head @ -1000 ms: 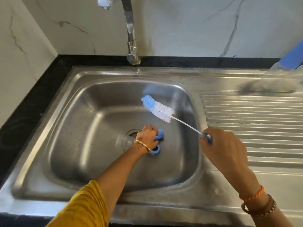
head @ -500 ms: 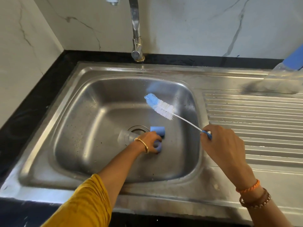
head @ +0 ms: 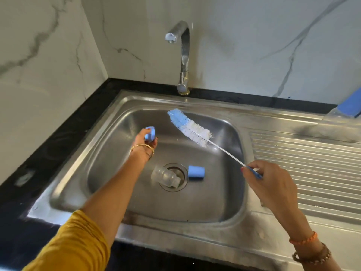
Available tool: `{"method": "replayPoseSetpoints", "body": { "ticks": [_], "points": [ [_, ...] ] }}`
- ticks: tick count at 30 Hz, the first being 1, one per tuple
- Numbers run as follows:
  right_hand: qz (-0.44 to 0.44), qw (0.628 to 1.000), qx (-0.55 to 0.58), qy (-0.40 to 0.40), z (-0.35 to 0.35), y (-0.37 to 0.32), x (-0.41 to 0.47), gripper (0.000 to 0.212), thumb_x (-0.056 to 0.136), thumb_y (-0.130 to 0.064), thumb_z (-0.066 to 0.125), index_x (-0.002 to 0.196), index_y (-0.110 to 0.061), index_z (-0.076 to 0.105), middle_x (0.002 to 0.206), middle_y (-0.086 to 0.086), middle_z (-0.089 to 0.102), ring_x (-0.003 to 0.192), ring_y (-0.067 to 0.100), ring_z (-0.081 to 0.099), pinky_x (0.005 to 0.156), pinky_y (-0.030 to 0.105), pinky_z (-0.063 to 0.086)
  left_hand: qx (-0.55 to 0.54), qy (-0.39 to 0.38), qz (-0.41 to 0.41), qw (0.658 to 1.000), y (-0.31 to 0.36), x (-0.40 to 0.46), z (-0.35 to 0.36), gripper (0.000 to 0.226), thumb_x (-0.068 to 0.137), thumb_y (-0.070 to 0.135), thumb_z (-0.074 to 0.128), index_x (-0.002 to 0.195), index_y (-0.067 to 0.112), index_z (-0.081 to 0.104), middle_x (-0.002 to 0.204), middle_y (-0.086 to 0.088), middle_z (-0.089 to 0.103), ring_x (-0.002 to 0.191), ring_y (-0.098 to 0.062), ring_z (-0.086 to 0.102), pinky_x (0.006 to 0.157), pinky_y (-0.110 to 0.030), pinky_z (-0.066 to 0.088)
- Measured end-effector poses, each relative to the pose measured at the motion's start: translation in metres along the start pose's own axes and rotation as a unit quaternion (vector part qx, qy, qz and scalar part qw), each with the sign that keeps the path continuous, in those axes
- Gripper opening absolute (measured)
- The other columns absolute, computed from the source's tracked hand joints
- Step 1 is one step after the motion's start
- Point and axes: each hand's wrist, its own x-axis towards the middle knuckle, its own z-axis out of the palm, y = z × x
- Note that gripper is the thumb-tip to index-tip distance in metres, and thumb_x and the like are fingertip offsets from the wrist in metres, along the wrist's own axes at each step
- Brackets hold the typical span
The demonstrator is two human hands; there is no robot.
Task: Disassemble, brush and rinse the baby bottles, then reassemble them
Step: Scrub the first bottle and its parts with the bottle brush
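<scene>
Baby bottle parts are lying apart in a steel sink (head: pixel 82 173). A clear bottle body (head: pixel 166 176) is lying on its side over the drain (head: pixel 182 169), and a blue cap (head: pixel 196 172) is lying on its side just beside it, to the right. The left hand (head: pixel 145 142) is gripping a small blue ring-shaped piece (head: pixel 150 133), probably the screw collar, and holding it up above the basin toward the back left. The right hand (head: pixel 270 184) is pinching the thin blue handle end of a long bottle brush (head: pixel 190 128); its blue and white bristle head is hanging in the air over the back of the basin, close to the collar but apart from it.

Judging by looks, these parts are handling as light, stiff plastic, likely slick once wet. The collar seems best held by its outer rim, leaving the opening free for the bristles. The clear body looks easy to roll on the curved steel, so taking it around the middle would suit it. The brush wire appears thin and springy, so its head may be wobbling under pressure.

A curved tap (head: pixel 182 55) is standing behind the basin with no water visibly running. On the ribbed draining board (head: pixel 302 153) at the far right, another bottle with a blue cap (head: pixel 349 106) is lying, partly cut off by the edge. A dark bench (head: pixel 64 133) is framing the sink. Nothing is standing between brush and collar.
</scene>
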Motion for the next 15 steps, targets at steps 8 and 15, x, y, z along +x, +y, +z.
{"method": "replayPoseSetpoints", "body": {
  "ticks": [8,15],
  "points": [
    [-0.135,0.987,-0.004,0.089,-0.006,-0.004,-0.010,0.011,0.077,-0.019,0.072,0.068,-0.021,0.067,0.048,-0.009,0.048,0.039,0.003,0.035,0.044,0.011,0.026,-0.072,0.001,0.008,0.997,0.040,-0.002,0.001,0.014,0.088,0.018,0.051,0.077,0.011,0.055,0.067,-0.003,0.060,0.049,-0.011,0.059,0.047,-0.017,0.051],
    [-0.281,0.935,-0.113,0.185,0.004,-0.012,-0.009,0.031,0.083,-0.030,0.046,0.073,-0.018,0.073,0.049,0.002,0.056,0.033,0.028,0.050,0.034,0.021,0.033,0.120,-0.050,0.055,0.990,0.058,0.006,0.011,0.026,0.090,0.032,0.049,0.081,0.011,0.061,0.076,-0.003,0.060,0.067,-0.013,0.056,0.066,-0.024,0.046]
  ]
}}
